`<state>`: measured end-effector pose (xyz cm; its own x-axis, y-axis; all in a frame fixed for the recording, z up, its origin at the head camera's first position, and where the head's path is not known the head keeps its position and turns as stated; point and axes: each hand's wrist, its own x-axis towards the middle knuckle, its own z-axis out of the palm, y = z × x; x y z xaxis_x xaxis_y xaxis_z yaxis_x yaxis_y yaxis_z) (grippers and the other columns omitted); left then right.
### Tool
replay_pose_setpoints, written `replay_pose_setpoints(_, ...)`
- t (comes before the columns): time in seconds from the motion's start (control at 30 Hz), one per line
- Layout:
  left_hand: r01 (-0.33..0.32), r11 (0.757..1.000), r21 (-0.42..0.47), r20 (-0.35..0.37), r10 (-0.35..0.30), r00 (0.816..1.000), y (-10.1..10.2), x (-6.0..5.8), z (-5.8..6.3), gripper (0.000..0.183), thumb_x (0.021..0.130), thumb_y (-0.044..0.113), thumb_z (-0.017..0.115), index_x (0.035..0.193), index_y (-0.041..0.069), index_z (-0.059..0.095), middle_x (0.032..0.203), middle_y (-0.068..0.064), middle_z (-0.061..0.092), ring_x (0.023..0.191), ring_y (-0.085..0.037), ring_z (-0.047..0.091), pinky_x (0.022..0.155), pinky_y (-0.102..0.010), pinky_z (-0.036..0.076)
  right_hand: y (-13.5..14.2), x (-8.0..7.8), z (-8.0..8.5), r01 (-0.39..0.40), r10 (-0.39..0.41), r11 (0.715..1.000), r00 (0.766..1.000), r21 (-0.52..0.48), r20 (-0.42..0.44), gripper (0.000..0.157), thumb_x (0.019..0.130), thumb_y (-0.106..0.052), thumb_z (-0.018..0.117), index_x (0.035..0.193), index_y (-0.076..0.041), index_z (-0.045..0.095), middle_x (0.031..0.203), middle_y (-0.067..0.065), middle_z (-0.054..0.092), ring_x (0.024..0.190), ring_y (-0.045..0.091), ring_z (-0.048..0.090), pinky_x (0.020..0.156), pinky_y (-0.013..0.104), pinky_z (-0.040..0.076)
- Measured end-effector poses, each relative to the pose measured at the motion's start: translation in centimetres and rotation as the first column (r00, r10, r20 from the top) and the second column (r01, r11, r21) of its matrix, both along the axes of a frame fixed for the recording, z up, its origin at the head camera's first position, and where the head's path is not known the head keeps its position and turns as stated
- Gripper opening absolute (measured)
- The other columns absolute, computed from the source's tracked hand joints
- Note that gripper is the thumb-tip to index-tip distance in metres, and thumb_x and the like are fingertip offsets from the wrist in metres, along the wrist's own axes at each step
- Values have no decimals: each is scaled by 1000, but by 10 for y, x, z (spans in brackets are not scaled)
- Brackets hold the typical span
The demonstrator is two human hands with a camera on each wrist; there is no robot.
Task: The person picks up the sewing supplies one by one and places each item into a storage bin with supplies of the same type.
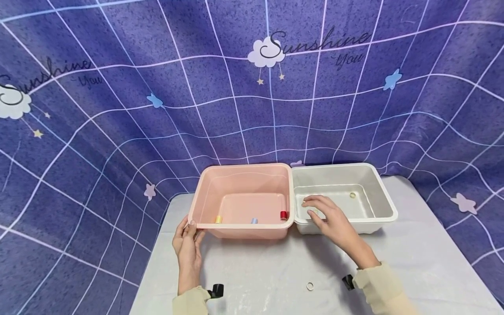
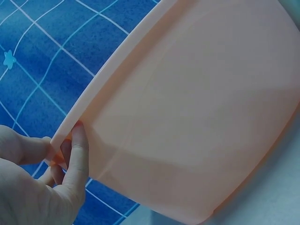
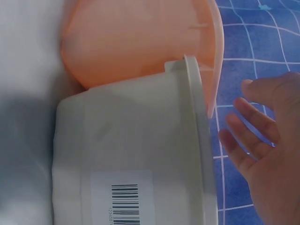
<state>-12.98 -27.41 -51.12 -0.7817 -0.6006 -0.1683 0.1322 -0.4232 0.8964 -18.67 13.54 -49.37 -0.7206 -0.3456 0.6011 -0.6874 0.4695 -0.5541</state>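
Observation:
My left hand (image 1: 188,245) grips the front left corner of the pink plastic bin (image 1: 252,233), thumb on one side of the rim and fingers under it. In the left wrist view the bin's outer wall fills most of the frame. Inside that bin lie a yellow spool (image 1: 218,219), a light blue spool (image 1: 254,221) and a red spool (image 1: 283,215). Over the near left part of the light grey bin (image 1: 383,217) hovers my right hand (image 1: 330,218), fingers loosely bent and nothing between them. A small gold-coloured ring (image 1: 352,195) lies in the grey bin.
Another ring (image 1: 310,286) lies on the pale table cover (image 1: 256,271) in front of the bins. The two bins stand side by side, rims meeting. A blue-purple grid-patterned curtain (image 1: 236,113) hangs behind and beside the table. A barcode label (image 3: 124,199) marks the grey bin's outer wall.

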Motion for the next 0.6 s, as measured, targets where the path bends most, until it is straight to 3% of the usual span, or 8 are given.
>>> replay_pose_setpoints(0.3,0,1000,-5,8,0,1000,0,-2,-1,45,106,9,59,149,0,47,107,-4,63,81,-9,71,75,-23,68,1,19,1,2,-2,1000,1000,-18,11,28,91,3,75,115,-11,75,128,7,70,123,27,62,114,2,35)
replay_pose_setpoints(0.6,5,1000,-31,21,-4,1000,0,-4,0,46,107,11,58,151,1,47,112,-7,61,83,-9,70,77,-22,67,1,34,-10,1,-1,1000,1000,-14,8,34,89,5,76,116,-16,75,126,2,71,121,24,64,115,3,35)
